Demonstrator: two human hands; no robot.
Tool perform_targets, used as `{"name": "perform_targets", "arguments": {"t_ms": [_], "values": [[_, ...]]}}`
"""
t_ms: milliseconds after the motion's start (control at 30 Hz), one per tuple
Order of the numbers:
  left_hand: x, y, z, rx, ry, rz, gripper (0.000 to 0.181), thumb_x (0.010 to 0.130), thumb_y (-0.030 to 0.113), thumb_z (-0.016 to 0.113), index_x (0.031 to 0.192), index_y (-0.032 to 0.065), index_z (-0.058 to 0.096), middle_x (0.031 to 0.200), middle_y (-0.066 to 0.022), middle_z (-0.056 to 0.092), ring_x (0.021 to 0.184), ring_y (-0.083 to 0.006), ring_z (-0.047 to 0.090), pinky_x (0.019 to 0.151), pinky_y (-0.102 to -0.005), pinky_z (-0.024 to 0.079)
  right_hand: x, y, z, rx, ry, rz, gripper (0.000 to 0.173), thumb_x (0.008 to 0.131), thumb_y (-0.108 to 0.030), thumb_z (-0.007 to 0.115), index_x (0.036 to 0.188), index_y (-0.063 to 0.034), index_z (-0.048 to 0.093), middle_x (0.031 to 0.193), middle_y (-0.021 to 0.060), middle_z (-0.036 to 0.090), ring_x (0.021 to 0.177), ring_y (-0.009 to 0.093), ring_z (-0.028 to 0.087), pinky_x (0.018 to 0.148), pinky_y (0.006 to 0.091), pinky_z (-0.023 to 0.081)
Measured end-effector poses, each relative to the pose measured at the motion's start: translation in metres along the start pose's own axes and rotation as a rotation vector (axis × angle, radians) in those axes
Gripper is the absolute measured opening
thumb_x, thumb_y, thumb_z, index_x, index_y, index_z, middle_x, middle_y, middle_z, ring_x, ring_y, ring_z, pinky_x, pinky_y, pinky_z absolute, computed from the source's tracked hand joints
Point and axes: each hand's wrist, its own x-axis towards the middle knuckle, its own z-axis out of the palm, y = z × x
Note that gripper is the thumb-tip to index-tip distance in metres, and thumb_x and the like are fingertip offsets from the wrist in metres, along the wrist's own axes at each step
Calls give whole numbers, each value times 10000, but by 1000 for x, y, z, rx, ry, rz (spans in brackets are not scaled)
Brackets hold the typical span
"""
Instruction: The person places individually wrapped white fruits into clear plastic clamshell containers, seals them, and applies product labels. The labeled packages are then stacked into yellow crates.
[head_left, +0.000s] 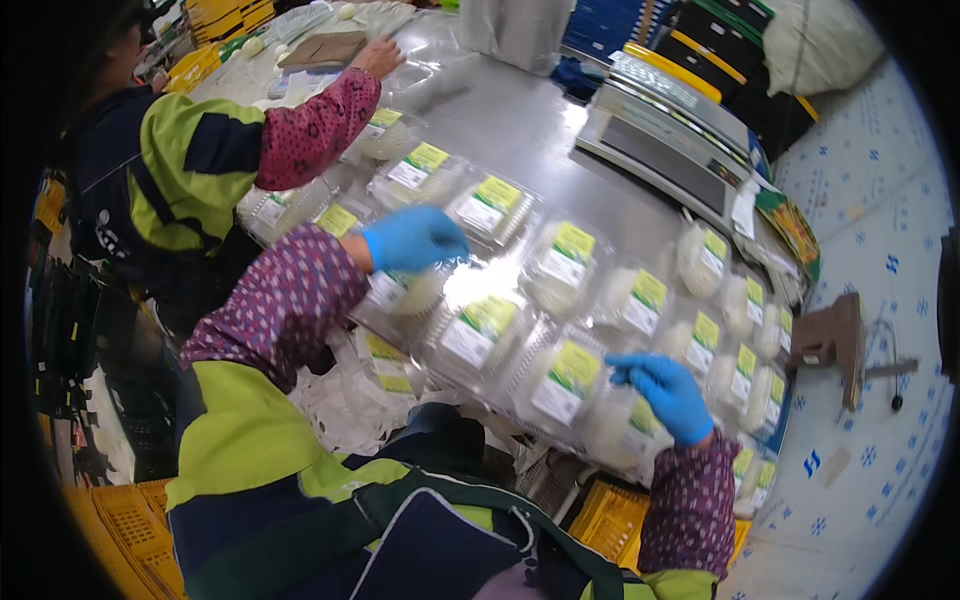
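Note:
Clear plastic packs of pale, whitish produce, each bearing a yellow, green and white label, stand in rows on a metal table. My left hand, in a blue glove, is over a labelled pack at the left of the near rows; its fingers are bent, blurred, and whether they touch anything is unclear. In a matching glove, my right hand is over a pack at the near right edge, its fingertips beside the label of the neighbouring pack. No object shows between its spread fingers.
A co-worker's bare hand and red sleeve reach over the table's far left. A weighing scale stands at the back right, before stacked black crates. Yellow crates lie below the near edge. Label backing strips hang there too.

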Motion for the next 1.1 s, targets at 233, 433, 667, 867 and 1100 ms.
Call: {"name": "perform_targets", "arguments": {"t_ms": [233, 433, 667, 867, 1100], "values": [[58, -188, -119, 272, 652, -373, 258, 829, 269, 569, 914, 51, 678, 905, -167, 647, 841, -338, 619, 776, -384, 478, 256, 28, -2, -399, 276, -304, 245, 903, -129, 494, 1101, -33, 601, 1004, 117, 642, 937, 214, 609, 843, 318, 463], [123, -233, -133, 520, 350, -349, 336, 889, 343, 453, 1110, 156, 623, 1182, -89, 570, 1104, -256, 524, 960, -467, 360, 335, 66, 7, -365, 19, -23, 267, 907, -190, 509, 1111, -38, 593, 946, 93, 647, 886, 196, 597, 829, 323, 455], [114, -179, -154, 719, -134, -237, 278, 894, 365, 474, 1098, 261, 632, 1221, -17, 551, 1170, -198, 461, 995, -551, 254, 334, 48, -6, -86, -233, 314, 305, 875, -260, 595, 1085, -39, 608, 948, 70, 648, 860, 168, 583, 816, 311, 454], [148, -238, -159, 303, -476, -306, 385, 832, 137, 573, 1203, 237, 592, 1005, -54, 673, 871, -184, 609, 801, -287, 467, 338, 15, -5, -266, -264, 461, 277, 865, -243, 614, 1057, -43, 625, 931, 68, 653, 840, 149, 582, 797, 295, 459], [173, -257, -172, 290, -606, -229, 253, 727, 193, 726, 972, 135, 702, 870, -17, 689, 741, -112, 587, 702, -297, 473, 340, 20, -10, -257, -318, 373, 201, 874, -207, 605, 979, -38, 635, 872, 14, 633, 794, 119, 551, 782, 276, 454]]}}
